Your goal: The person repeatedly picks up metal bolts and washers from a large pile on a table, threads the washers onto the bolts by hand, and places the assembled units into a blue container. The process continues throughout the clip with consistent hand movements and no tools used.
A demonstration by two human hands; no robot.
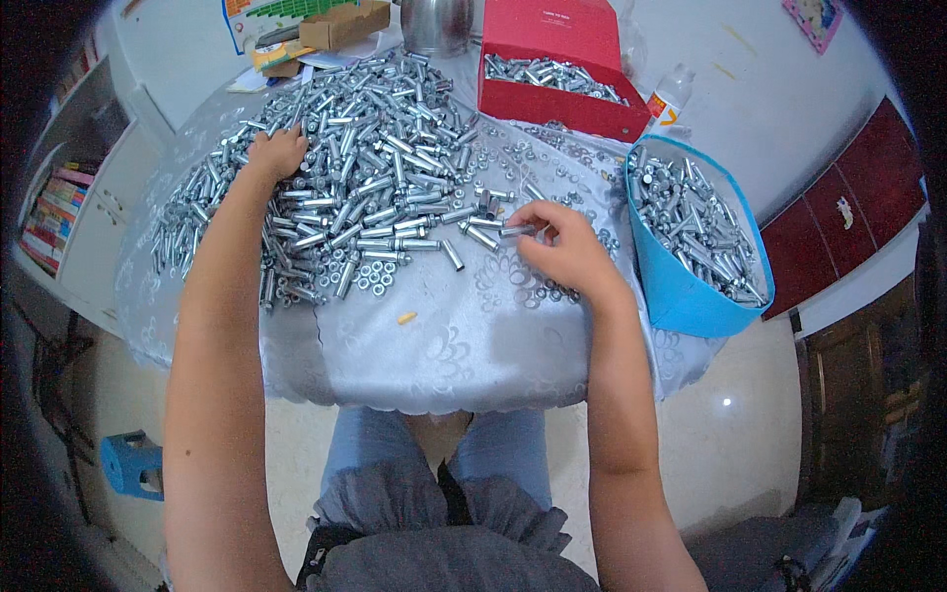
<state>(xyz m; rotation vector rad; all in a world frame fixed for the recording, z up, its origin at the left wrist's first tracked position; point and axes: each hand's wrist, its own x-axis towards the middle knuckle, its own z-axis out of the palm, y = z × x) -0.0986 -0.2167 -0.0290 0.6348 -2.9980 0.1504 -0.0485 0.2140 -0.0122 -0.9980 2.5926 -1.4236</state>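
A large heap of silvery expansion bolts [395, 158] covers the left and middle of the table. My left hand [280, 154] reaches into the heap's left side; its fingertips are partly hidden among the bolts, so whether it grips one is unclear. Toward the heap's right edge, my right hand [564, 247] pinches an expansion bolt [516, 231] between thumb and fingers, just above the tabletop. A few loose bolts [481, 237] lie beside that hand. Small nuts [377, 276] are gathered at the front of the heap.
A blue fabric bin [681, 296] full of bolts stands at the right. Behind it are a red box [552, 107] with more bolts and a plastic bottle [671, 99]. A metal pot [436, 28] and cardboard box [343, 26] sit at the back. Loose nuts [557, 290] lie near my right wrist.
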